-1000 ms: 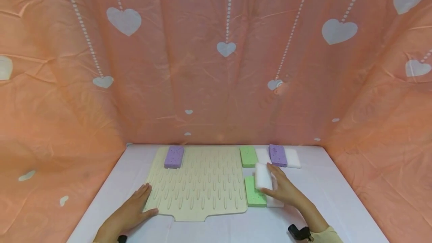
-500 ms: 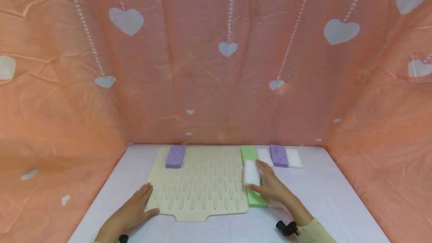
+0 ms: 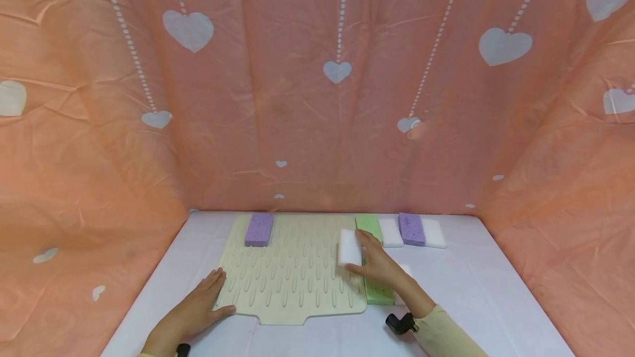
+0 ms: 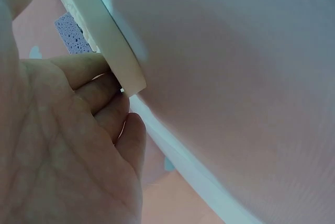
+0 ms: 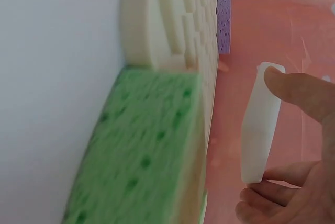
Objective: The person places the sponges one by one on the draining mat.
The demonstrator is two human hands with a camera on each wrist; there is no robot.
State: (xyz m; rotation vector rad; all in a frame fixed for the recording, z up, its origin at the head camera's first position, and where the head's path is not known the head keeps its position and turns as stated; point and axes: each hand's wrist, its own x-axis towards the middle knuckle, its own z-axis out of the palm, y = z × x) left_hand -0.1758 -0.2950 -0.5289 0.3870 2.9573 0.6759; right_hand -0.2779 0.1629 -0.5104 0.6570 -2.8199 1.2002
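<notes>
Since a second ago, our right hand (image 3: 379,269) has carried the white sponge (image 3: 349,247) leftward, from above the near green sponge (image 3: 379,292) to over the right edge of the cream mat (image 3: 292,274). We pinch that white sponge between thumb and fingers, clear of the mat, as the right wrist view shows (image 5: 259,124). Our left hand (image 3: 190,313) has stayed put, fingers spread and flat on the mat's near left corner; in the left wrist view the fingertips (image 4: 91,85) touch the mat's edge (image 4: 104,35).

Our right hand hides much of the near green sponge and most of another white sponge (image 3: 407,270) just to its right. The left wrist view is largely filled by palm and blurred pale surface (image 4: 235,77), with only a corner of the purple sponge (image 4: 70,29) showing.

On the mat lies that one purple sponge (image 3: 259,230), at its far left corner. Off the mat, on the surface (image 3: 476,291), a far row runs green (image 3: 369,223), white (image 3: 390,232), purple (image 3: 411,229), white (image 3: 433,233), touching side by side.
</notes>
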